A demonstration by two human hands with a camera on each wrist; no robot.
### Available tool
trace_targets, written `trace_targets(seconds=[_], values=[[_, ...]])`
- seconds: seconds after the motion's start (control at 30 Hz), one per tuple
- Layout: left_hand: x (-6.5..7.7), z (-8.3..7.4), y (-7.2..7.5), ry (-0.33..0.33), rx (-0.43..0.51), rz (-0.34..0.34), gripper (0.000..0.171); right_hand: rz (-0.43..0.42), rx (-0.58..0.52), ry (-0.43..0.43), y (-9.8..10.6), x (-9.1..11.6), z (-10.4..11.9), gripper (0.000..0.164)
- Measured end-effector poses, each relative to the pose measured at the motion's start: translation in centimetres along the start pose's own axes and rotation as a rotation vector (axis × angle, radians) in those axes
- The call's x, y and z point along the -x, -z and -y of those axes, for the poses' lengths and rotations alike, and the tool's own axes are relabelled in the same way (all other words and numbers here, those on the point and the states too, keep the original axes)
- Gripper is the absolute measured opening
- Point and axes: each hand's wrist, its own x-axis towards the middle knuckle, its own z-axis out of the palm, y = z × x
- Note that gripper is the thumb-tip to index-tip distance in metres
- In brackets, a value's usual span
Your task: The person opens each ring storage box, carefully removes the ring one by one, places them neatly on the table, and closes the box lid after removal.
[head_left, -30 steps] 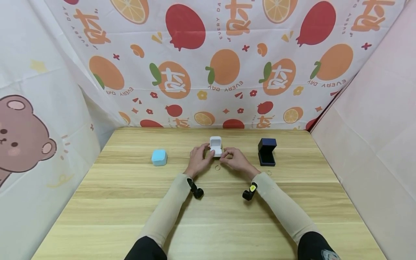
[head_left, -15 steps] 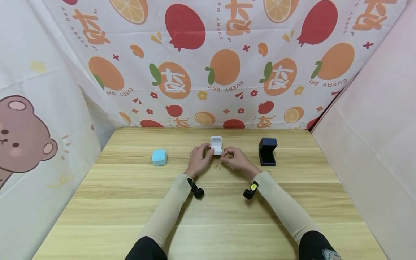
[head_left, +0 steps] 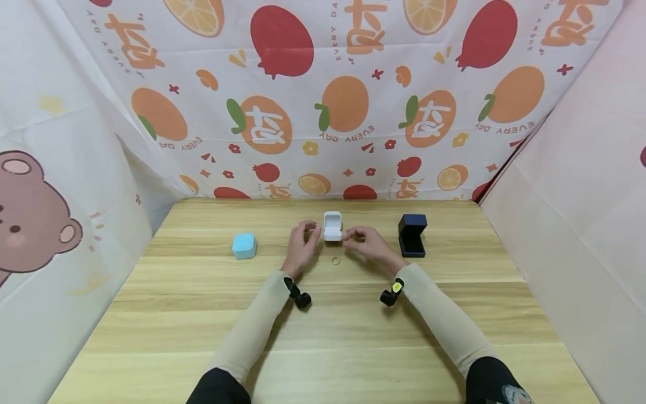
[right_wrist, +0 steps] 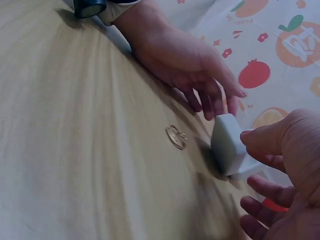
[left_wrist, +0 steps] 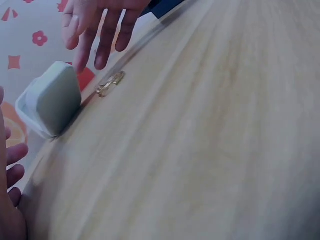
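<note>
A small white ring box [head_left: 332, 226] stands on the table with its lid raised, its inside facing me. My left hand [head_left: 301, 247] is just left of it with a gap between, fingers loosely bent and holding nothing. On the box's other side is my right hand [head_left: 370, 246]; its thumb tip is right by the box [right_wrist: 228, 145] in the right wrist view, and its fingers [right_wrist: 267, 190] are spread and grip nothing. A thin gold ring [head_left: 335, 261] with an ornamented band [left_wrist: 110, 84] stands in front of the box, nearer to me.
To the right, a dark navy ring box [head_left: 412, 235] stands with its lid up. A light blue box [head_left: 244, 246], lid down, sits on the left. The wooden table [head_left: 323, 348] ends at a fruit-print curtain [head_left: 345, 163].
My left hand has let go of the white box and drawn back to the left. The right hand stays beside the box. The view has shifted slightly.
</note>
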Motion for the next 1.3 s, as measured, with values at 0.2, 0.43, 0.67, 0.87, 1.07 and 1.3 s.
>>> trace_targets(seconds=[0.2, 0.43, 0.67, 0.87, 1.07, 1.3], values=[[-0.4, -0.3, 1.5, -0.005, -0.015, 0.010, 0.045, -0.008, -0.008, 0.019, 1.5, -0.1, 0.5, 0.030], [-1.0, -1.3, 3.6, -0.061, -0.090, 0.035, 0.048, -0.016, 0.009, -0.003, 3.0, -0.9, 1.4, 0.040], [-1.2, -1.5, 5.9, -0.071, -0.177, 0.047, 0.048, -0.019, 0.017, -0.005, 3.4, -1.8, 2.6, 0.038], [-1.4, -2.0, 8.5, -0.079, -0.231, 0.050, 0.049, -0.029, 0.002, 0.036, 3.3, -2.6, 3.8, 0.034], [-1.6, -2.1, 11.5, -0.089, -0.268, 0.053, 0.050, -0.033, 0.016, 0.071, 2.9, -3.4, 4.7, 0.034], [-1.1, -1.2, 14.3, -0.073, -0.283, 0.019, 0.049, -0.015, 0.014, 0.124, 1.8, -4.2, 5.8, 0.031]])
